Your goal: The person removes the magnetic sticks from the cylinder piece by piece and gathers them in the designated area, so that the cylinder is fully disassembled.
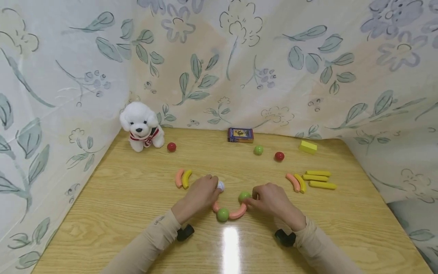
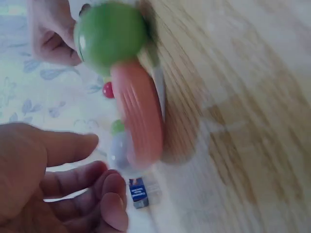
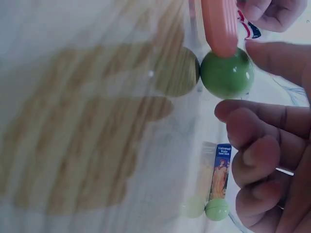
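A U-shaped chain on the table joins a white ball (image 1: 221,186), a curved pink bar (image 1: 215,207), a green ball (image 1: 222,214), another curved pink bar (image 1: 238,211) and a second green ball (image 1: 244,196). By the white end is my left hand (image 1: 202,192); in the left wrist view its thumb and loosely bent fingers stand apart, clear of the white ball (image 2: 120,151). My right hand (image 1: 272,198) is at the opposite end. The right wrist view shows its thumb and index finger spread around the green ball (image 3: 227,73), with a small gap at the index finger.
A white plush dog (image 1: 139,123) and a red ball (image 1: 171,147) stand back left. Farther back are a small box (image 1: 240,135), a green ball (image 1: 258,150), a red ball (image 1: 279,156) and a yellow block (image 1: 308,147). Straight yellow bars (image 1: 315,177) and curved bars (image 1: 293,182) lie right.
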Available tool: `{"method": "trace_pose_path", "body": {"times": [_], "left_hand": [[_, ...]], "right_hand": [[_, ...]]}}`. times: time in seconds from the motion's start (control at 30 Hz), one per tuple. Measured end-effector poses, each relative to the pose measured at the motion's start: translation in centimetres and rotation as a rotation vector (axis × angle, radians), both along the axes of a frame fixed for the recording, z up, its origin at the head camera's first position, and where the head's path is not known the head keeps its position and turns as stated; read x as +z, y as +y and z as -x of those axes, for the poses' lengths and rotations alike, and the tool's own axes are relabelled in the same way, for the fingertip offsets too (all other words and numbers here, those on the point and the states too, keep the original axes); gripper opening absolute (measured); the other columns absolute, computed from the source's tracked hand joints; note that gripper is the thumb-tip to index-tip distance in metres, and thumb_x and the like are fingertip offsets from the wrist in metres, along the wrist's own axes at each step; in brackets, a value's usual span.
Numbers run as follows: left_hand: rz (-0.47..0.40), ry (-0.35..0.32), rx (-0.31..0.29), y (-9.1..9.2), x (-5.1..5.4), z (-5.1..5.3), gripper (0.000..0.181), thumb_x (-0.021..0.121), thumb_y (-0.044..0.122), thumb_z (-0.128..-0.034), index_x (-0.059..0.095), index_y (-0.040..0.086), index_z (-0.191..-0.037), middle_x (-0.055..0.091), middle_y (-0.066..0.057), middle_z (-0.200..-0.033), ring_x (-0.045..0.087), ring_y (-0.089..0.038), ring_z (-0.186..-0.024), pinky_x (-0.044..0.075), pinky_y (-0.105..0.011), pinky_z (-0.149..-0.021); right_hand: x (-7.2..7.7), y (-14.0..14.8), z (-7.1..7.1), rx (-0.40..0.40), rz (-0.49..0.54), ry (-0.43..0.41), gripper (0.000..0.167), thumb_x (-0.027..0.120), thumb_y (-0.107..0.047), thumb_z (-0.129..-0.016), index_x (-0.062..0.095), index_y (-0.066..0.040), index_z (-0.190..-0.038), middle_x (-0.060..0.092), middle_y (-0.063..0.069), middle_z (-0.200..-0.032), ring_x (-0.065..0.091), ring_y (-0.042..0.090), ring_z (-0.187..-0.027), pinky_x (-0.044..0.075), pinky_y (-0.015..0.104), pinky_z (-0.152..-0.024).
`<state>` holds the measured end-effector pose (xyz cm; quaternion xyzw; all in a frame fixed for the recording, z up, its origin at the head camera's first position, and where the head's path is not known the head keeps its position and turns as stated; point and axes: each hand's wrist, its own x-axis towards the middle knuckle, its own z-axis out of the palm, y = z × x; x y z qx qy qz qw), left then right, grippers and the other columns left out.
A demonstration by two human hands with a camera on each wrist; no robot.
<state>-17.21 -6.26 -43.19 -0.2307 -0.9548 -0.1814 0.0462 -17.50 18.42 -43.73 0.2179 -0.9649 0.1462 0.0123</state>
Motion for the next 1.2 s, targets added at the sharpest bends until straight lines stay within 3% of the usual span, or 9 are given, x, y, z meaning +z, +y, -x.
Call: {"method": "trace_pose_path", "body": {"times": [0.07, 0.17, 0.3, 0.43, 0.63, 0.77, 1.0, 1.1, 1.2], "left_hand": [[-0.024, -0.047, 0.02, 0.0, -0.1, -0.1, 0.025, 0.061, 0.021, -0.0939, 0.056, 0.011, -0.072, 0.051, 0.001, -0.068, 0.046, -0.012, -0.059, 0.037, -0.025, -0.051], [-0.01, -0.069, 0.02, -0.2, -0.2, -0.2, 0.026, 0.061, 0.02, -0.0925, 0.054, 0.013, -0.068, 0.051, 0.001, -0.066, 0.047, -0.012, -0.058, 0.036, -0.026, -0.05], [0.019, -0.065, 0.021, -0.4, -0.5, -0.3, 0.018, 0.065, 0.017, -0.0896, 0.056, 0.008, -0.077, 0.049, -0.002, -0.068, 0.045, -0.014, -0.059, 0.035, -0.027, -0.05], [-0.002, -0.082, 0.011, -0.6, -0.7, -0.3, 0.014, 0.066, 0.014, -0.0877, 0.056, 0.004, -0.084, 0.047, -0.002, -0.068, 0.044, -0.015, -0.06, 0.034, -0.026, -0.05], [-0.025, -0.091, -0.011, -0.7, -0.9, -0.2, 0.016, 0.067, 0.011, -0.0861, 0.053, 0.006, -0.08, 0.045, -0.001, -0.067, 0.044, -0.014, -0.061, 0.033, -0.024, -0.05], [-0.025, -0.077, -0.023, -0.8, -1.0, -0.3, 0.018, 0.068, 0.01, -0.0859, 0.052, 0.007, -0.079, 0.045, -0.001, -0.067, 0.044, -0.014, -0.06, 0.034, -0.024, -0.05], [-0.033, 0.01, -0.052, -0.8, -1.3, -0.3, 0.021, 0.065, 0.009, -0.0865, 0.05, 0.009, -0.072, 0.047, -0.001, -0.065, 0.047, -0.015, -0.06, 0.037, -0.027, -0.05], [-0.036, 0.015, -0.057, -0.9, -1.3, -0.3, 0.021, 0.066, 0.01, -0.086, 0.05, 0.01, -0.072, 0.048, -0.001, -0.064, 0.049, -0.015, -0.06, 0.038, -0.027, -0.05], [-0.029, 0.0, -0.064, -0.9, -1.3, -0.3, 0.02, 0.067, 0.011, -0.0864, 0.051, 0.009, -0.074, 0.05, -0.001, -0.065, 0.049, -0.015, -0.059, 0.038, -0.025, -0.05]], "right_hand": [[0.1, -0.1, -0.2, -0.007, 0.003, 0.02, 0.036, 0.072, -0.054, -0.081, 0.07, -0.019, -0.076, 0.053, -0.012, -0.057, 0.044, 0.003, -0.051, 0.036, 0.022, -0.048], [0.1, -0.3, -0.2, 0.032, 0.04, 0.05, 0.036, 0.073, -0.049, -0.082, 0.072, -0.016, -0.097, 0.06, -0.009, -0.069, 0.046, 0.002, -0.056, 0.039, 0.021, -0.052], [0.0, -0.4, 0.0, 0.226, 0.099, 0.062, 0.039, 0.073, -0.032, -0.087, 0.067, -0.012, -0.12, 0.067, 0.0, -0.099, 0.056, 0.005, -0.07, 0.046, 0.021, -0.062], [-0.2, -0.6, 0.1, 0.369, 0.112, 0.042, 0.03, 0.069, -0.021, -0.091, 0.068, -0.011, -0.119, 0.067, 0.003, -0.109, 0.065, 0.012, -0.086, 0.054, 0.026, -0.073], [-0.5, -0.8, 0.2, 0.415, 0.076, 0.021, 0.021, 0.068, -0.016, -0.091, 0.071, -0.013, -0.112, 0.064, 0.003, -0.104, 0.065, 0.014, -0.088, 0.054, 0.027, -0.074], [-0.8, -0.9, 0.1, 0.409, 0.089, 0.015, 0.019, 0.069, -0.015, -0.089, 0.07, -0.014, -0.108, 0.059, 0.002, -0.102, 0.059, 0.009, -0.078, 0.049, 0.021, -0.067], [-1.1, -0.9, 0.4, 0.308, 0.064, 0.048, 0.023, 0.071, -0.015, -0.086, 0.065, -0.013, -0.108, 0.054, 0.002, -0.099, 0.044, 0.005, -0.067, 0.04, 0.017, -0.059], [-0.9, -0.5, 1.4, 0.223, 0.048, 0.073, 0.027, 0.073, -0.015, -0.084, 0.065, -0.009, -0.109, 0.055, 0.007, -0.098, 0.045, 0.007, -0.068, 0.041, 0.021, -0.059], [-0.4, 0.3, 3.5, 0.098, 0.036, 0.106, 0.031, 0.075, -0.013, -0.081, 0.064, -0.005, -0.109, 0.058, 0.012, -0.096, 0.049, 0.013, -0.068, 0.045, 0.029, -0.059]]}}
